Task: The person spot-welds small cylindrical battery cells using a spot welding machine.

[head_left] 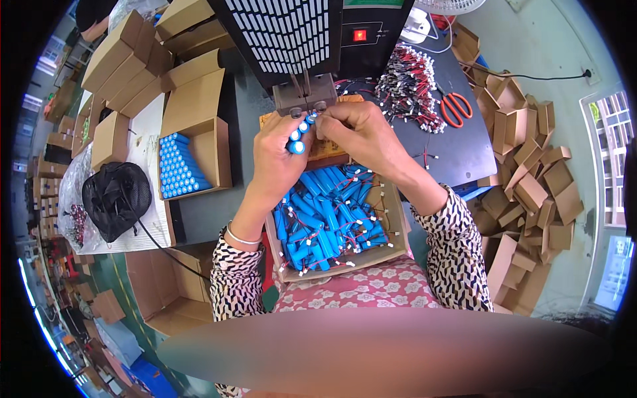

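My left hand [279, 151] is closed around several blue cylindrical battery cells [296, 146], their pale ends turned toward me. Just to the right, my right hand [355, 129] pinches at the end of the uppermost cell; whatever lies between its fingertips is too small to make out. Both hands are right below the two metal prongs of a spot welder [305, 93], over an orange-brown block [326, 151]. Beneath my wrists, a cardboard box [396, 222] holds many blue cells with red and black wires and white connectors.
Left of me stands an open carton [222, 156] with rows of blue cells [178, 166]. A black mesh-covered object [117, 201] lies beyond it. A pile of wire leads [413, 83] and orange-handled scissors [455, 109] lie to the right. Cardboard boxes [531, 186] are heaped at far right.
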### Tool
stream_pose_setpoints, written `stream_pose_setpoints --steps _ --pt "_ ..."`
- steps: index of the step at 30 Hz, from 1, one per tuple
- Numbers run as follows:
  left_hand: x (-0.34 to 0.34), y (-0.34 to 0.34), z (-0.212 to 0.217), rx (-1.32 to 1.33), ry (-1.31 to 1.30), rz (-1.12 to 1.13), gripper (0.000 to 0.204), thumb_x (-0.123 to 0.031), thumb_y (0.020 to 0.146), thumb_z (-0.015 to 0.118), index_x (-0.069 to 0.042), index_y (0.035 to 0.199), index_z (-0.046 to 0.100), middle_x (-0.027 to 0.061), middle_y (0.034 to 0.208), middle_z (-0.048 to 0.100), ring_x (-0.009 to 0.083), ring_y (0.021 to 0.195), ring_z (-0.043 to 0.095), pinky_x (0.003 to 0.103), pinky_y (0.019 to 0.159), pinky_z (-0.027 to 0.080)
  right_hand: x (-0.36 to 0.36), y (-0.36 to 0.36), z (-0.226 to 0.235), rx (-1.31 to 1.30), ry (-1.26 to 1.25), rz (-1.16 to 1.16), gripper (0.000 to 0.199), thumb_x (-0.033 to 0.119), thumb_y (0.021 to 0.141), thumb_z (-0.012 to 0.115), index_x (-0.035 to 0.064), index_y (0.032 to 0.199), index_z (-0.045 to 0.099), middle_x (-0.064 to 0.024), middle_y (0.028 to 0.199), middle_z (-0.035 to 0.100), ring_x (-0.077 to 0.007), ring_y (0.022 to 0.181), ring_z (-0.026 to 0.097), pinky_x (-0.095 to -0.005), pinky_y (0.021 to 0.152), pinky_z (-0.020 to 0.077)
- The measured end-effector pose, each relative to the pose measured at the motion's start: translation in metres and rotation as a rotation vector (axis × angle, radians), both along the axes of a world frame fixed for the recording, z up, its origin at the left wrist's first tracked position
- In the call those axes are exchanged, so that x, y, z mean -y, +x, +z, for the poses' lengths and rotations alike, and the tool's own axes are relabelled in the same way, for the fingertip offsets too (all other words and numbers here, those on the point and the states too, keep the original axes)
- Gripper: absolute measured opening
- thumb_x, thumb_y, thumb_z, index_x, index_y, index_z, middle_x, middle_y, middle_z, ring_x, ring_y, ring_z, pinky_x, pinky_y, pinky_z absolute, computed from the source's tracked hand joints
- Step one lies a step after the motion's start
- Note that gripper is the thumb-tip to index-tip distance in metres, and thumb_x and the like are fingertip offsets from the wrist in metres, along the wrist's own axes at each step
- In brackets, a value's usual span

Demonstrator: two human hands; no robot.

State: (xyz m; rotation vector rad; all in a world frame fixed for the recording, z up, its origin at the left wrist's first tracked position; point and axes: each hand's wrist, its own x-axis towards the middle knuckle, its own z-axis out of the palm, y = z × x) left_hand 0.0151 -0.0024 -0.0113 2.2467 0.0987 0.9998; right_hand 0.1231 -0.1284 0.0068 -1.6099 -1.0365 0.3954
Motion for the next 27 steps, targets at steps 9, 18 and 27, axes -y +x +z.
stream_pose_setpoints --steps 9,18,27 --pt "0.001 0.006 -0.007 -0.026 -0.006 -0.002 0.024 0.003 0.073 0.069 0.002 0.095 0.063 0.0145 0.080 0.063 0.0254 0.066 0.062 0.030 0.060 0.047 -0.002 0.009 -0.002 0.005 0.038 0.011 0.022 0.015 0.082 0.056 -0.0056 0.077 0.060 -0.0154 0.061 0.053 -0.0187 0.050 0.050 -0.0342 0.050 0.0389" --pt "-0.001 0.007 0.004 -0.014 -0.009 0.059 0.012 -0.004 0.076 0.072 0.003 0.081 0.063 0.0158 0.068 0.060 0.0312 0.059 0.058 0.035 0.053 0.043 0.036 0.001 0.039 0.284 -0.111 -0.030 0.016 0.005 0.089 0.052 -0.0047 0.099 0.058 -0.0103 0.076 0.061 -0.0141 0.064 0.058 -0.0284 0.060 0.0469" --pt "-0.011 -0.014 0.031 -0.295 -0.248 -0.083 0.017 -0.010 0.080 0.068 0.000 0.092 0.062 0.0138 0.077 0.061 0.0333 0.064 0.057 0.036 0.060 0.046 0.054 -0.021 0.020 0.615 -0.075 0.035 0.030 -0.008 0.076 0.056 -0.0010 0.105 0.055 -0.0157 0.083 0.062 -0.0319 0.076 0.059 -0.0387 0.068 0.0471"
